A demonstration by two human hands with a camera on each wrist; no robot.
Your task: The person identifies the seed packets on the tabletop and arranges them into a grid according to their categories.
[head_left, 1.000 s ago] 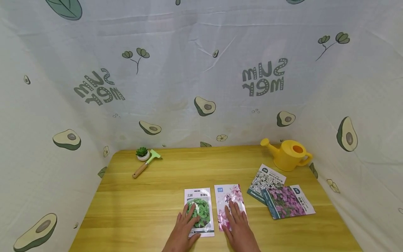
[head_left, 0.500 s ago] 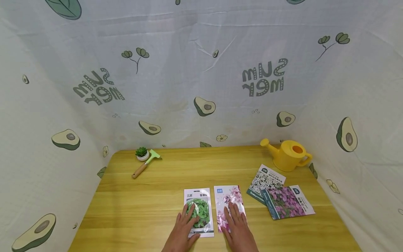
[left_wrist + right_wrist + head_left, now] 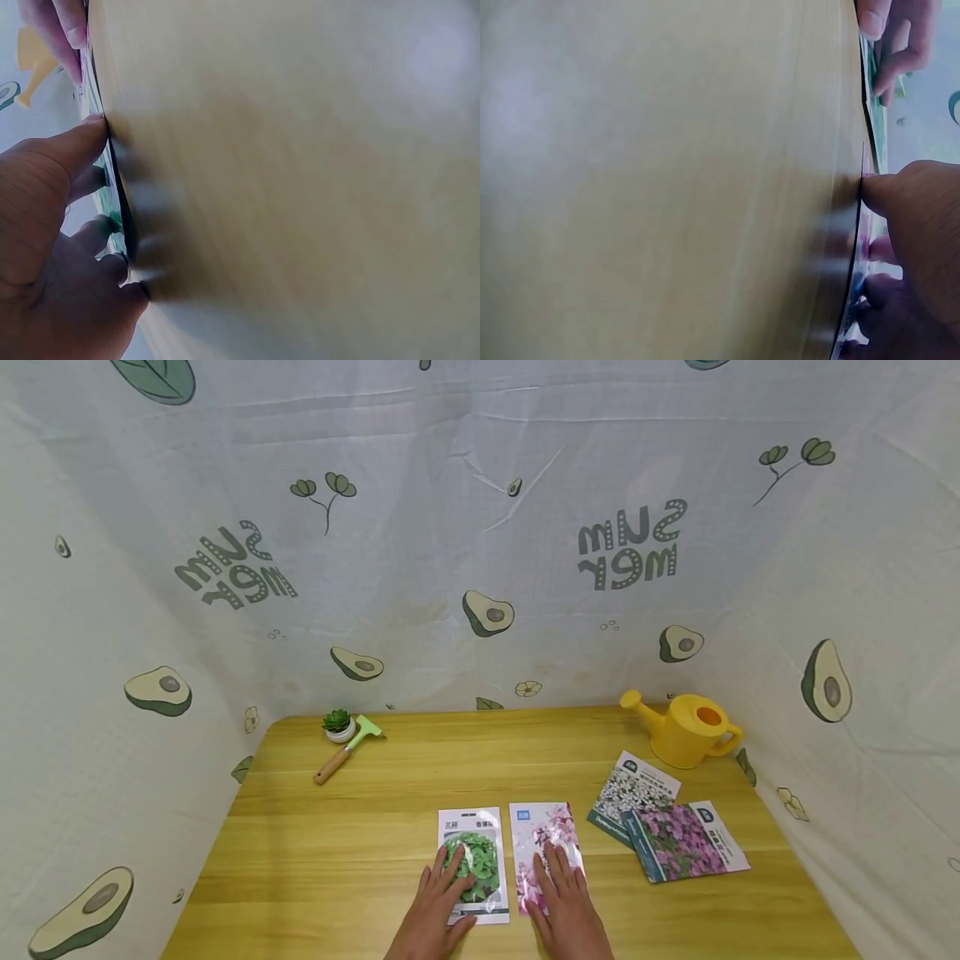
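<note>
Two seed packets lie side by side on the wooden table [image 3: 322,860]. My left hand [image 3: 435,906] rests with spread fingers on the green-leaf seed packet [image 3: 483,860]; in the left wrist view its fingertips touch the packet's face. My right hand [image 3: 567,906] lies in the same way on the pink-flower seed packet [image 3: 536,831], covering its lower middle. A narrow strip of table separates the two packets. To the right, a purple-flower seed packet [image 3: 686,843] overlaps a white-flower seed packet [image 3: 633,789].
A yellow watering can [image 3: 686,731] stands at the back right. At the back left sit a small potted succulent [image 3: 340,727] and a green hand hoe [image 3: 348,752] with a wooden handle. Avocado-print cloth [image 3: 420,560] surrounds the table at the back and sides.
My right hand and the pink-flower packet under it have shifted very slightly toward me and to the left. The left hand and its packet stay in place.
</note>
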